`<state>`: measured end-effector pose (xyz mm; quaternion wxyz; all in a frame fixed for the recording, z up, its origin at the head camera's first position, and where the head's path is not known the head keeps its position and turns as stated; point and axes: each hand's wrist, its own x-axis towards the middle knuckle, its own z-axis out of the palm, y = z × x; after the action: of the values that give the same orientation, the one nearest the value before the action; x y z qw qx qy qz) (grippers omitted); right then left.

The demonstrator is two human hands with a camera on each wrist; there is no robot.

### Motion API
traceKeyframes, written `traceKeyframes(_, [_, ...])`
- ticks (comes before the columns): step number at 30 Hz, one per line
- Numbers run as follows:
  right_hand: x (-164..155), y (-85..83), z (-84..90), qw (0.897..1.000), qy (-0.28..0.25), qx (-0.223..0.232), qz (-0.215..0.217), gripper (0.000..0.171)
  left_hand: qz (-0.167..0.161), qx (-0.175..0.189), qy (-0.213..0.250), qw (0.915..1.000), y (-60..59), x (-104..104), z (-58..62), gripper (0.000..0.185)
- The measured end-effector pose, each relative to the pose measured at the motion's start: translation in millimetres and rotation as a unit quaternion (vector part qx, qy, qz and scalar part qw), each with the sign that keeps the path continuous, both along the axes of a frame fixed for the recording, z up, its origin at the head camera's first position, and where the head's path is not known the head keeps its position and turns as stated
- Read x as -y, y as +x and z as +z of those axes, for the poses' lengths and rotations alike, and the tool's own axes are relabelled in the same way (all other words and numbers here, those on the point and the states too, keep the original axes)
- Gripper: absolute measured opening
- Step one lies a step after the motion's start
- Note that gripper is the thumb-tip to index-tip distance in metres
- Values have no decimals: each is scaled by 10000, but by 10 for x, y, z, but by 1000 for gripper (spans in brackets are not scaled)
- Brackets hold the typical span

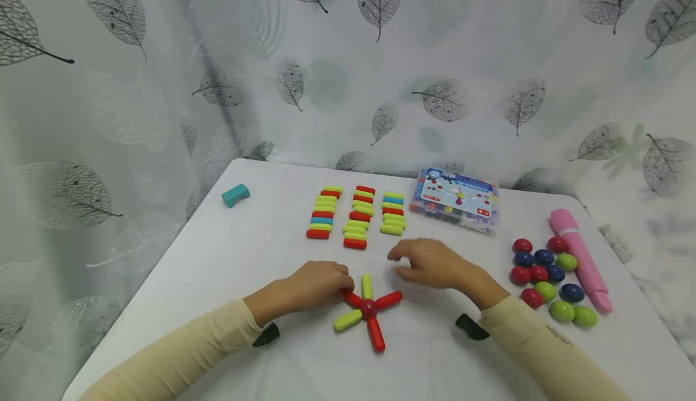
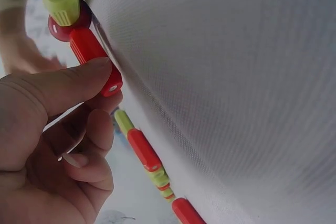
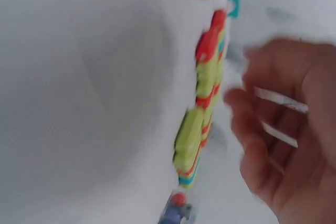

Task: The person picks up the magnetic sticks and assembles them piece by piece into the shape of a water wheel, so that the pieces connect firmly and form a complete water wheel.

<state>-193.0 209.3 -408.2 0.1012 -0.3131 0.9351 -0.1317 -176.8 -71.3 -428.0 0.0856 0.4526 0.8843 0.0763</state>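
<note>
The left hand (image 1: 318, 285) is pinching the outer end of a red plastic stick (image 2: 94, 59) between thumb and forefinger; that stick is pointing up-left from a dark red ball hub (image 1: 368, 308) toward the table's left edge. The right hand (image 1: 432, 263) is hovering just beyond the star-shaped figure, toward the far edge, with its fingers loosely spread and holding nothing; the right wrist view is blurred.

The star of five sticks is lying flat near the table's near edge, between the two hands: a lime stick (image 1: 367, 286) is pointing toward the far edge, a red one (image 1: 389, 299) toward the right, another red one (image 1: 376, 334) toward the near edge and a lime one (image 1: 347, 320) toward the near left corner. The left hand is touching it; the right is close but apart.

Farther off, three rows of red, lime and blue sticks (image 1: 356, 218) are lying toward the far edge, straight ahead of the right hand's fingertips, their long axes running left to right. A clear plastic box (image 1: 455, 199) is sitting to their right, and coloured balls (image 1: 546, 280) beside a pink tube (image 1: 579, 259) near the right edge.
</note>
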Motion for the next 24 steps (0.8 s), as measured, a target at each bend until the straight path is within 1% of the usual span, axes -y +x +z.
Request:
traceKeyframes(2, [-5,-193,-5,9984,106,-425,-366,32,5,-20,5,10000,10,14,8,20])
traceKeyframes(4, [2,-372,-44,9952,273,-669,-662,33,-4,-45,-4,10000,20,24,8,20])
traceKeyframes(7, [20,-580,-145,9930,385,-688,-874,33,-23,-64,23,10000,38,32,7,20])
traceKeyframes(9, [36,-659,-216,9929,380,-608,-954,32,-27,-76,26,10000,54,42,3,21])
traceKeyframes(13, [50,-689,-317,9918,386,-559,-1087,29,-5,-85,-18,10000,87,46,-22,23])
traceKeyframes(18, [49,-671,-363,9901,390,-532,-1236,28,25,-116,-29,9999,104,49,-29,24])
traceKeyframes(21, [21,-653,-350,9893,409,-535,-1297,27,59,-127,-35,9999,103,51,-19,24])
traceKeyframes(24, [-38,-555,-261,9894,389,-448,-1327,25,73,-113,-35,9999,106,55,-6,24])
